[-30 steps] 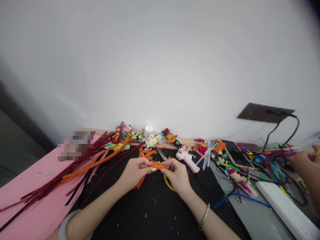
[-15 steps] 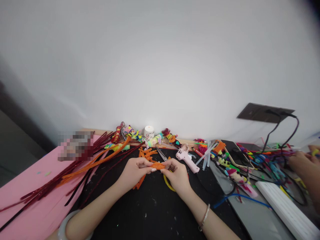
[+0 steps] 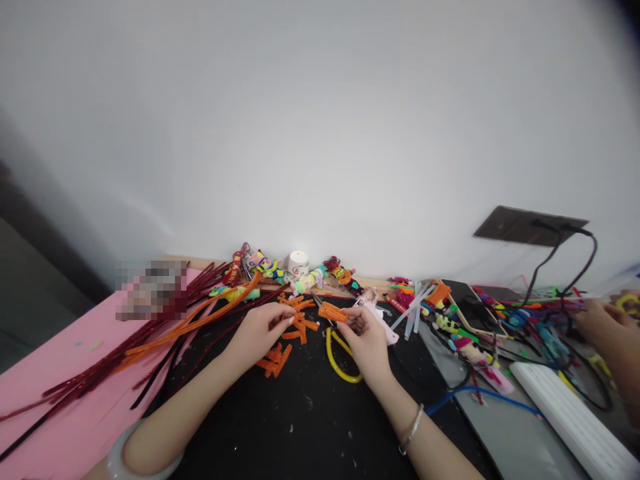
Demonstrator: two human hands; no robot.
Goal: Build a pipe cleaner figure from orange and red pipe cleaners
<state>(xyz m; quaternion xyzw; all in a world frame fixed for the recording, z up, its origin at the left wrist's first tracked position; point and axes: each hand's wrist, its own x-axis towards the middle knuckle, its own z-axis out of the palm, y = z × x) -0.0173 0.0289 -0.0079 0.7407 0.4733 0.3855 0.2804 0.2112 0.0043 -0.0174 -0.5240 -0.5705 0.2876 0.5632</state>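
My right hand pinches a small flat bundle of orange pipe cleaner pieces between thumb and fingers, above the black mat. To its left, my left hand has thumb and forefinger drawn together beside a loose pile of short orange pipe cleaner pieces; whether a piece is between its fingertips I cannot make out. More cut orange pieces lie under that hand. Scissors with yellow handles rest below my right hand, their blades partly behind the bundle.
A pink glue gun and clear glue sticks lie at right. Long dark red pipe cleaners cross the pink surface. Pipe cleaner figures and a white paper cup line the wall. A co-worker's hand is beyond a white power strip.
My hands have moved apart. The orange bundle, between both hands before, is now in my right hand only and tilted, while my left hand has shifted left to the loose pieces.
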